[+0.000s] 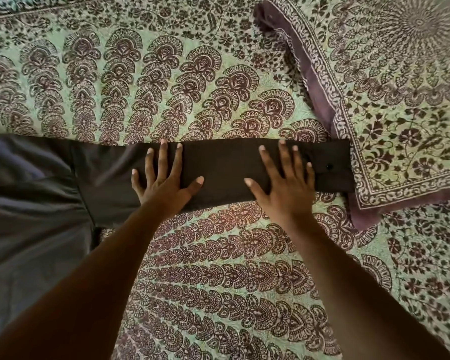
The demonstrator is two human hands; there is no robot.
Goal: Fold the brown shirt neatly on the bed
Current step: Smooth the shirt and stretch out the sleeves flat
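Note:
The brown shirt (37, 203) lies spread on the bed, its body filling the left side of the view. One long sleeve (226, 167) stretches flat to the right, ending in a buttoned cuff (333, 167) that overlaps the pillow's corner. My left hand (164, 178) lies flat on the sleeve near its middle, fingers spread and straight. My right hand (283, 183) presses flat on the sleeve closer to the cuff, fingers also spread. Neither hand grips the cloth.
A green bedsheet (192, 281) with dark paisley print covers the bed. A pillow (400, 113) in a matching print with a purple border lies at the upper right, its corner under the cuff.

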